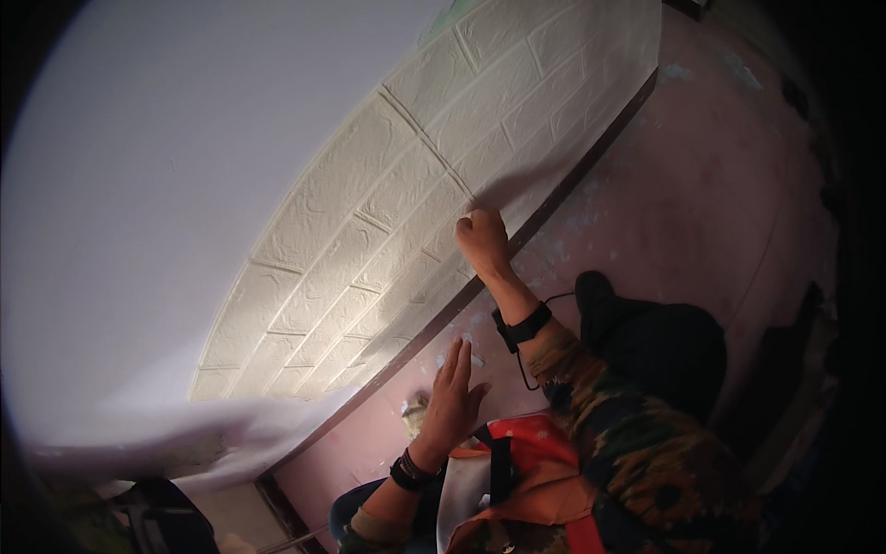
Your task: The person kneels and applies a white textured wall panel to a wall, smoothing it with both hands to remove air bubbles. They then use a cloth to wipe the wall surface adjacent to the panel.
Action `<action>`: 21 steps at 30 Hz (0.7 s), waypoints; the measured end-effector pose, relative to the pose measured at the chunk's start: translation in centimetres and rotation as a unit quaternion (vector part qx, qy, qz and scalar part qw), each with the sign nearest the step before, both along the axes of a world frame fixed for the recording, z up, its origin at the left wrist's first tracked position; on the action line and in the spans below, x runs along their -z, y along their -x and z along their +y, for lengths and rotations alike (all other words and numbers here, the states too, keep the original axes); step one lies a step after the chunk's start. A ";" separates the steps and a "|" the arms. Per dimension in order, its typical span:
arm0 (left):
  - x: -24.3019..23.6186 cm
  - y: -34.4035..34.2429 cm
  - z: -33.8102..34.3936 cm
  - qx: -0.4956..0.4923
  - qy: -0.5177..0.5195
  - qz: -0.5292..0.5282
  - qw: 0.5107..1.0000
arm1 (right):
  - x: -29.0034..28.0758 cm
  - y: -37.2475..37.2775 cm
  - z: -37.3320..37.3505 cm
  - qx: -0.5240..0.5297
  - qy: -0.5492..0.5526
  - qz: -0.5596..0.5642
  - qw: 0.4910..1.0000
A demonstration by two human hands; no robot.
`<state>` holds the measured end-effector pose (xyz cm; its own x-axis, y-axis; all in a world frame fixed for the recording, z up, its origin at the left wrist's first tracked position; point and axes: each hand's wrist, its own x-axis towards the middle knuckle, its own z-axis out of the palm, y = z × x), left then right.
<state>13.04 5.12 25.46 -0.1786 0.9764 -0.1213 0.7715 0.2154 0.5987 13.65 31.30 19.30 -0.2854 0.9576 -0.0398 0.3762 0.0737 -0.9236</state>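
White foam wall panels (pixel 341 240) with an embossed brick pattern cover the lower part of the wall. A dark seam (pixel 426 143) between two panels runs down toward my right hand (pixel 483 242). That hand is curled into a fist against the panel at the lower end of the seam, and no object shows in it. My left hand (pixel 452 397) is held lower and nearer, its fingers stretched out and thumb apart. It holds nothing and appears in front of the floor, away from the panels.
A dark baseboard (pixel 544 214) runs along the wall's foot. The pinkish floor (pixel 711 175) has pale stains. A small whitish object (pixel 414 415) lies beyond my left hand, too unclear to name. My dark shoe (pixel 595 294) is at right; a black item (pixel 161 512) is at lower left.
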 end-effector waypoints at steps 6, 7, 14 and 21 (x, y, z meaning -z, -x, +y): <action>0.3 0.0 -0.1 -0.008 0.015 -0.016 1.000 | -2.9 0.3 -1.4 0.054 -0.026 0.057 0.997; 0.3 0.0 0.0 -0.009 0.012 -0.009 1.000 | -3.4 0.2 -1.5 0.051 -0.020 0.061 0.997; 0.5 0.1 0.0 0.005 0.009 -0.002 1.000 | -6.7 0.4 -2.3 0.080 -0.092 0.115 0.986; 0.0 0.5 0.2 -0.006 -0.006 0.014 1.000 | -9.9 0.6 -3.2 0.074 -0.265 0.230 0.933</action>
<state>12.58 5.28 25.43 -0.1935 0.9755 -0.1048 0.7858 0.2181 0.5788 13.10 28.13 29.15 -0.0180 0.8381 0.5452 -0.0094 0.5451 -0.8383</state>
